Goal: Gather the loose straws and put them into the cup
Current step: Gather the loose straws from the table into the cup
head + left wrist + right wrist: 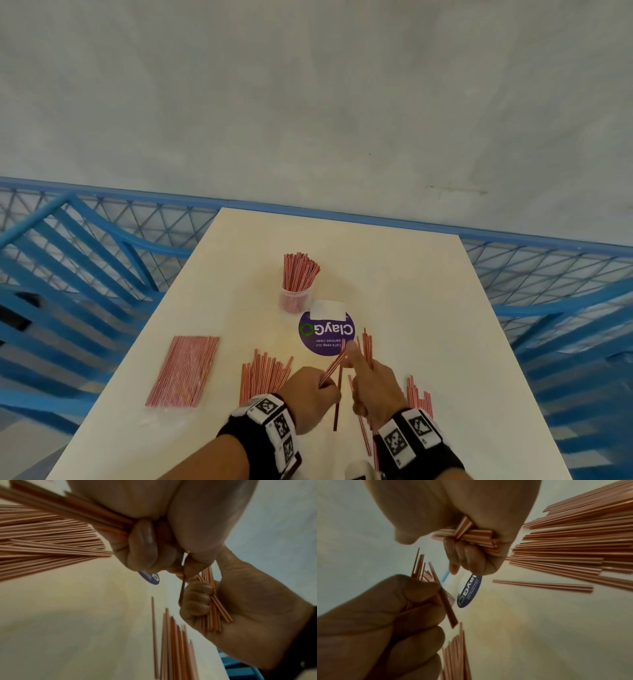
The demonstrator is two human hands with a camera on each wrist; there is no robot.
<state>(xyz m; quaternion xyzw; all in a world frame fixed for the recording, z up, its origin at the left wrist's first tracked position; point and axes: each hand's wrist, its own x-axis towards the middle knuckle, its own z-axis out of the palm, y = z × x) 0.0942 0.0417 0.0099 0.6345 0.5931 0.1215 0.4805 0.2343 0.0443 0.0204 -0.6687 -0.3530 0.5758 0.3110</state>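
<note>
A clear plastic cup [295,298] stands mid-table, packed with red-and-white striped straws [299,270]. Near the table's front edge my two hands meet. My left hand [320,385] grips a few straws [333,366] that slant up to the right; in the left wrist view its curled fingers [145,545] close round them. My right hand [363,378] holds a small bundle of straws [367,344] upright in its curled fingers [467,555], index finger pointing out. Loose straws [265,373] lie left of my hands, and more straws [419,397] lie right of them.
A sealed flat packet of straws [183,371] lies at the table's left. A round purple sticker [326,334] with a white paper [328,310] sits just before the cup. Blue mesh fencing [102,219] and blue chairs [68,274] surround the white table [411,291].
</note>
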